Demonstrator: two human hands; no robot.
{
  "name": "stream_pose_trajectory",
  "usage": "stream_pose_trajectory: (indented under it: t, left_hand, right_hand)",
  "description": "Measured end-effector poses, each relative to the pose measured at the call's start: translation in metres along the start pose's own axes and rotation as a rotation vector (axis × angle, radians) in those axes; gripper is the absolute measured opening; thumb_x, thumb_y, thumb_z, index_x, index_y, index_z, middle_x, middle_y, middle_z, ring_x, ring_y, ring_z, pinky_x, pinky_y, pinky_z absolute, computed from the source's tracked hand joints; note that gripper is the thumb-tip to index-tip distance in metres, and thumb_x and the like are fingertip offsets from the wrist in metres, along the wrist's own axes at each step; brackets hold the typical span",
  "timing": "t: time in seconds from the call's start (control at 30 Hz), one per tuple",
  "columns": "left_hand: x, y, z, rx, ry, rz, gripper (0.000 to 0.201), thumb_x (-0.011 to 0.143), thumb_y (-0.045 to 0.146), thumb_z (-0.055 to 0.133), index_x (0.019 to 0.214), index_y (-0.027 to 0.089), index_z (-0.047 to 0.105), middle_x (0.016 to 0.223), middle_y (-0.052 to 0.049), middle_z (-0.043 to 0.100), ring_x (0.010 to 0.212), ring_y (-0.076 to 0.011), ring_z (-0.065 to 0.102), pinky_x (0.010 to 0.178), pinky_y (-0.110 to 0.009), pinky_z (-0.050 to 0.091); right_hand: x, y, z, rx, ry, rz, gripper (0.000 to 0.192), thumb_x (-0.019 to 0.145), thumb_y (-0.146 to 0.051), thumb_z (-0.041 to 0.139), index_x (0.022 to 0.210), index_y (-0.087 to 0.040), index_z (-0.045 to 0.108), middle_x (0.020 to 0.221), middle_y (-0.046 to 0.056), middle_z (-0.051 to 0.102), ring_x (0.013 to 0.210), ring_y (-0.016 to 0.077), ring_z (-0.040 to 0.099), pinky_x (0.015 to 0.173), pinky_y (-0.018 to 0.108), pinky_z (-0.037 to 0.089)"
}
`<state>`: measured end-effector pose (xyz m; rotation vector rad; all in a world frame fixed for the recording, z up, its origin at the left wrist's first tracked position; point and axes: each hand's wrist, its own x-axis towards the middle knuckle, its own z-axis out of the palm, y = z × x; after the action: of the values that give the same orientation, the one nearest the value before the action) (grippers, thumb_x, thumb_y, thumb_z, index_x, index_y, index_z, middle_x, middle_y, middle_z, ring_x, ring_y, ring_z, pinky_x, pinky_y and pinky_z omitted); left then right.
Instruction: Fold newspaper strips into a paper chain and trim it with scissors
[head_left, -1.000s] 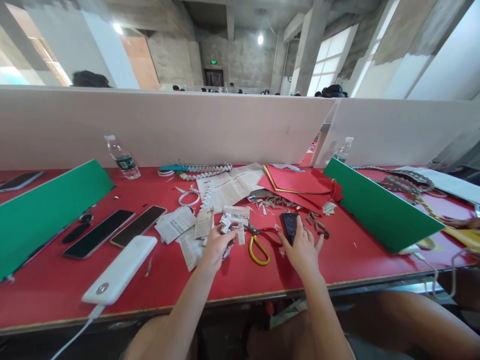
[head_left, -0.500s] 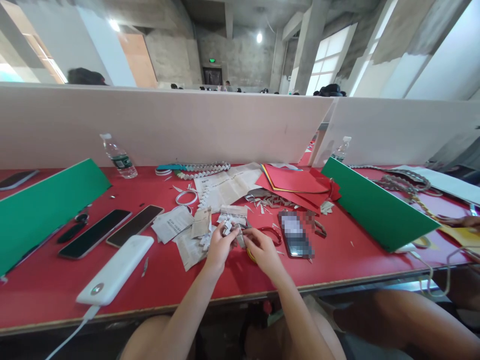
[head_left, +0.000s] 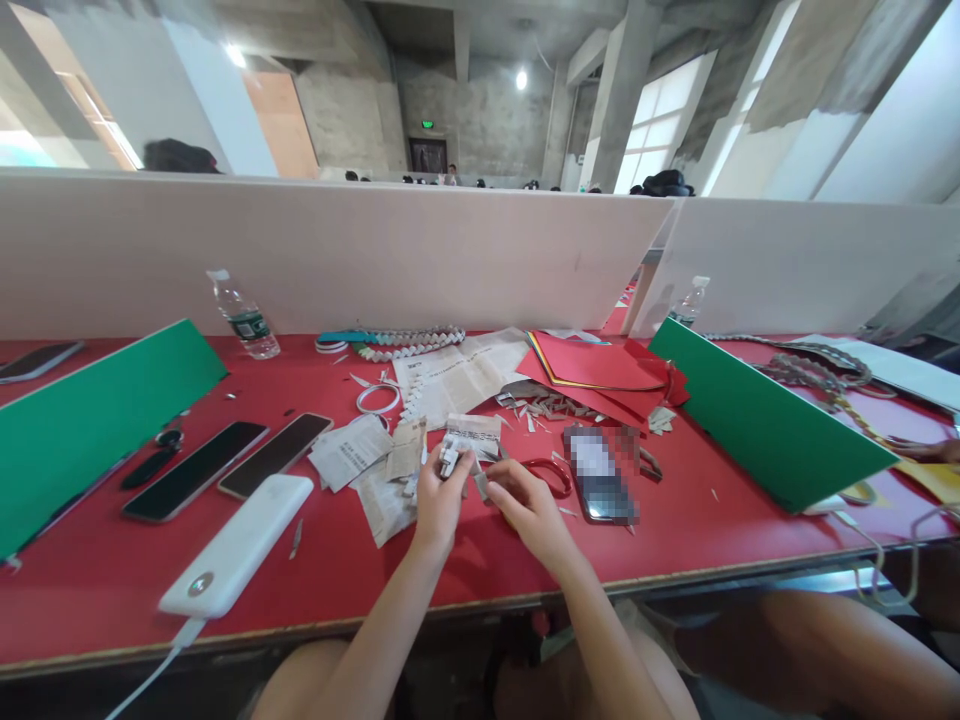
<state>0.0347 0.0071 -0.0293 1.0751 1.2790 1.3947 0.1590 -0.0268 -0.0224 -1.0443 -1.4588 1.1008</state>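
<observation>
My left hand is closed on a folded-paper chain, whose pale zigzag end shows between thumb and fingers. A grey-white paper strip sticks out of the chain toward the right. My right hand pinches at this strip with thumb and forefinger, just beside the left hand. Behind the right hand, the red handle of scissors lies on the table, partly hidden. Printed paper pieces lie to the left of my hands, and a heap of folded paper strips lies beyond them.
A phone lies at right, two more at left near a white power bank. Green boards stand at both sides. Red paper sheets, a tape roll and a bottle are farther back.
My right hand has shifted slightly right, and its fingers are a little farther from the left hand. The strip between them shows more plainly. The whole view has shifted slightly.
</observation>
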Motion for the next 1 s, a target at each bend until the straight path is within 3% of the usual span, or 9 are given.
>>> stream_pose_trajectory:
  t: [0.17, 0.37, 0.47, 0.57, 0.7, 0.87, 1.0]
  left_hand:
    - [-0.005, 0.001, 0.003, 0.025, 0.004, 0.079, 0.023, 0.07, 0.039, 0.063, 0.073, 0.018, 0.055, 0.047, 0.008, 0.043, 0.042, -0.0066, 0.039, 0.046, -0.018, 0.034]
    - [-0.01, 0.002, 0.009, 0.024, -0.033, 0.097, 0.023, 0.068, 0.034, 0.065, 0.079, 0.019, 0.052, 0.063, 0.005, 0.052, 0.05, -0.0083, 0.048, 0.05, -0.019, 0.04]
    - [-0.011, 0.003, 0.011, 0.036, -0.142, 0.116, 0.022, 0.066, 0.031, 0.067, 0.08, 0.018, 0.054, 0.068, 0.003, 0.056, 0.057, -0.0103, 0.052, 0.054, -0.021, 0.043]
    - [-0.012, 0.003, 0.01, 0.071, -0.236, 0.123, 0.017, 0.07, 0.031, 0.062, 0.077, 0.017, 0.058, 0.064, 0.002, 0.056, 0.055, -0.0111, 0.051, 0.055, -0.022, 0.042]
    - [-0.011, 0.002, 0.008, 0.085, -0.267, 0.119, 0.017, 0.072, 0.031, 0.06, 0.079, 0.016, 0.062, 0.061, 0.002, 0.056, 0.054, -0.0123, 0.051, 0.055, -0.022, 0.042]
    - [-0.01, 0.0, 0.007, 0.119, -0.221, 0.118, 0.014, 0.067, 0.027, 0.062, 0.076, 0.017, 0.063, 0.063, 0.001, 0.059, 0.059, -0.0134, 0.052, 0.058, -0.022, 0.042]
    - [-0.009, -0.001, 0.007, 0.094, -0.224, 0.038, 0.018, 0.068, 0.032, 0.062, 0.077, 0.016, 0.063, 0.052, 0.003, 0.054, 0.044, -0.01, 0.044, 0.043, -0.02, 0.035]
  right_hand:
    - [0.001, 0.002, 0.002, -0.107, 0.118, -0.024, 0.017, 0.079, -0.035, 0.054, 0.075, -0.019, 0.053, 0.066, -0.001, 0.056, 0.061, 0.0126, 0.051, 0.056, 0.022, 0.039]
    - [0.003, 0.01, -0.006, -0.184, 0.327, -0.019, 0.016, 0.08, -0.032, 0.053, 0.088, -0.019, 0.052, 0.069, -0.001, 0.058, 0.06, 0.0132, 0.053, 0.053, 0.022, 0.039]
    - [0.001, 0.009, -0.007, -0.335, 0.394, -0.076, 0.011, 0.081, -0.03, 0.052, 0.085, -0.019, 0.053, 0.073, 0.002, 0.059, 0.065, 0.0146, 0.054, 0.058, 0.024, 0.041]
    - [0.0, 0.007, -0.006, -0.462, 0.397, -0.185, 0.009, 0.083, -0.026, 0.049, 0.082, -0.019, 0.054, 0.076, 0.003, 0.059, 0.071, 0.0164, 0.053, 0.067, 0.027, 0.042]
    - [-0.001, 0.004, -0.002, -0.492, 0.378, -0.238, 0.009, 0.084, -0.025, 0.047, 0.082, -0.02, 0.055, 0.076, 0.004, 0.057, 0.074, 0.0175, 0.051, 0.069, 0.029, 0.041]
    - [-0.001, 0.0, 0.0, -0.384, 0.293, -0.207, 0.013, 0.085, -0.029, 0.048, 0.085, -0.02, 0.057, 0.079, 0.005, 0.058, 0.074, 0.0173, 0.052, 0.069, 0.029, 0.042]
    - [0.0, -0.001, 0.001, -0.235, 0.253, -0.195, 0.02, 0.088, -0.03, 0.042, 0.091, -0.02, 0.059, 0.086, 0.006, 0.06, 0.078, 0.0175, 0.055, 0.071, 0.029, 0.043]
